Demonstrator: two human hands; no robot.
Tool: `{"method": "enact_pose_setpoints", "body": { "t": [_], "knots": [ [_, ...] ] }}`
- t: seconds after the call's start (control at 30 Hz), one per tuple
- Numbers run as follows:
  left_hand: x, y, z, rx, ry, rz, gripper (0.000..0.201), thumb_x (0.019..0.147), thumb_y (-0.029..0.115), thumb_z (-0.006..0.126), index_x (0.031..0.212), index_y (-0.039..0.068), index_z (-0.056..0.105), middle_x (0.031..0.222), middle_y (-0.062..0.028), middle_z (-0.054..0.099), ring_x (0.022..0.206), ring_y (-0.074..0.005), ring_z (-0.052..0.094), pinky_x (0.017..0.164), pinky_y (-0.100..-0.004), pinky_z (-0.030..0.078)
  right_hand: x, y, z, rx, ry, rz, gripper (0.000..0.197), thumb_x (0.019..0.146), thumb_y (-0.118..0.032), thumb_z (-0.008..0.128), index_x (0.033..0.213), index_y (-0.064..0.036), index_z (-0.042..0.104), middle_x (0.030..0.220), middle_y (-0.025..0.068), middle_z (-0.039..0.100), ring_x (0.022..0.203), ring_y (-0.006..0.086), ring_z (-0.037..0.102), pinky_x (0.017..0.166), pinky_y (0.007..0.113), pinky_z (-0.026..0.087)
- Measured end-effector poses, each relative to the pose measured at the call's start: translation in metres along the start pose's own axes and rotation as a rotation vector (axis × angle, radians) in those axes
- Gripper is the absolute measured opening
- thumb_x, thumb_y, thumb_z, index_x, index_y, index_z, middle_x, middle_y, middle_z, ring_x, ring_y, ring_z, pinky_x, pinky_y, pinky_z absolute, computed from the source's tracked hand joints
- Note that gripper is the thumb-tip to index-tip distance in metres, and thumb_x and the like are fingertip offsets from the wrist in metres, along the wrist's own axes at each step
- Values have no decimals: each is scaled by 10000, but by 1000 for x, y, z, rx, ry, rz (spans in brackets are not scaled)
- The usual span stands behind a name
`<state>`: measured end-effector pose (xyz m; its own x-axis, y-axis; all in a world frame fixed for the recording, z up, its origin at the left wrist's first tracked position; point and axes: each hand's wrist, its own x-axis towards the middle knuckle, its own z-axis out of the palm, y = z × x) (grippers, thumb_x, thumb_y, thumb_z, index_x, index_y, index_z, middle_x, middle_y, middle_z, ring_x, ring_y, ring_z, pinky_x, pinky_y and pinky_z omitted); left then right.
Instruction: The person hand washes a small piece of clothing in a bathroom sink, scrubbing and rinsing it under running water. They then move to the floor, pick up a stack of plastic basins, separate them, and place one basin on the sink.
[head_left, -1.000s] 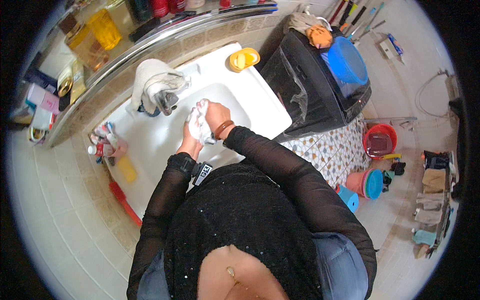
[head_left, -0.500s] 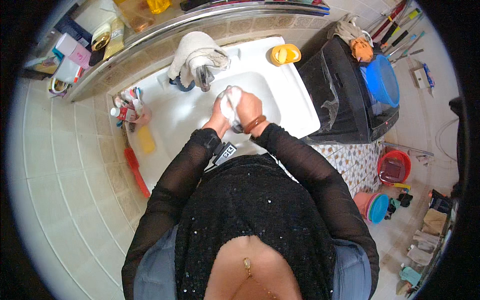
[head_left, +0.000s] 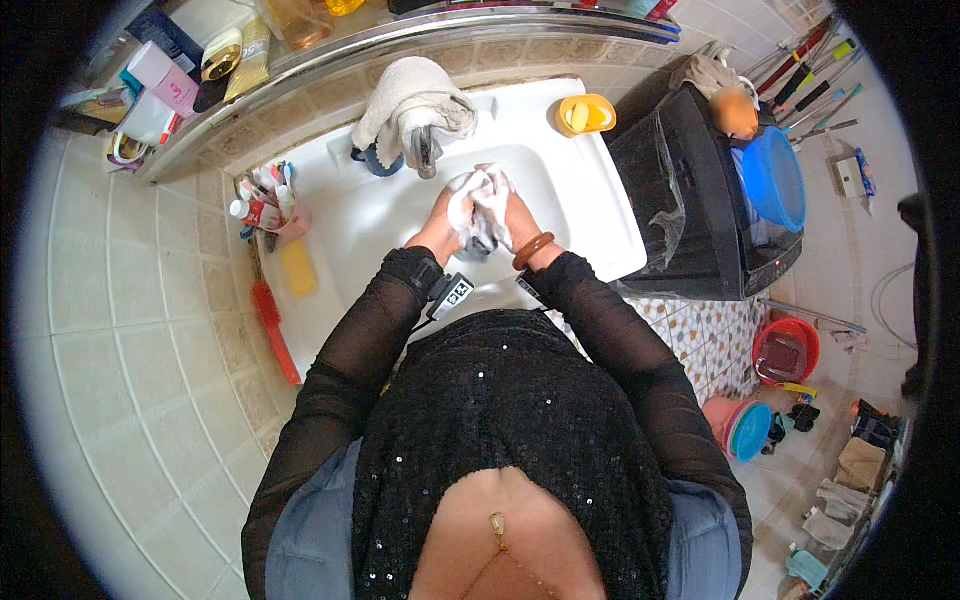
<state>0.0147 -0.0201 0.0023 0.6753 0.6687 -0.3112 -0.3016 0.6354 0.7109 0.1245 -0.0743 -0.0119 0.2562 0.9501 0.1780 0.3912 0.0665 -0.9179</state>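
"Because the white lather hides so much, can you make out what the hands are doing?"

"They're pressed together near the middle of the frame, over the basin, left hand against right hand. Whether anything is folded between them, I cannot tell."

"And how far along is it?"

"Suds coat the fingers of both, so I'd judge the soaping well advanced. Rinsing looks undone: the foam is thick, and I make out no stream from the tap, just above them in the frame."

"Where's the soap?"

"What looks like a pale bar lies in the yellow dish, upper right of the hands and apart from them."
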Motion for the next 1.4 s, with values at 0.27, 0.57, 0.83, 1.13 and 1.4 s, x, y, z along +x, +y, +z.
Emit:
{"method": "enact_pose_setpoints", "body": {
  "t": [0.27,0.57,0.83,1.13,1.4],
  "knots": [
    [2,-16,-26,-14,88,8,325,881,228,548,1143,35,541,992,-83,568,851,-185,563,796,-334,478,8,5,-28,28,132,293,176,815,-111,523,958,-26,464,833,154,570,744,253,558,704,349,454],
    [8,-30,-18,-264,74,-398,437,902,500,437,1006,95,564,861,-50,575,795,-186,594,648,-300,514,-14,-18,15,119,104,-7,218,786,-133,545,950,-39,436,861,175,520,773,322,529,715,374,428],
    [-1,-20,-8,-279,149,-209,197,914,332,471,915,145,532,671,3,516,473,-122,475,353,-234,320,-5,-36,-8,-565,35,78,208,881,-200,433,970,-26,502,841,218,593,783,386,565,690,445,456],
    [8,-25,-2,-224,173,-165,134,902,305,504,887,172,520,689,9,533,503,-99,490,359,-241,357,-12,-38,1,-648,-85,106,258,878,-258,419,1019,-67,522,759,189,632,715,379,614,630,450,484],
    [2,-23,3,-133,197,-110,169,895,310,513,938,148,532,710,3,540,642,-150,548,569,-299,471,-10,-53,5,-742,92,73,226,864,-231,442,985,-55,519,699,174,627,659,355,622,574,435,488]
  ]
}}
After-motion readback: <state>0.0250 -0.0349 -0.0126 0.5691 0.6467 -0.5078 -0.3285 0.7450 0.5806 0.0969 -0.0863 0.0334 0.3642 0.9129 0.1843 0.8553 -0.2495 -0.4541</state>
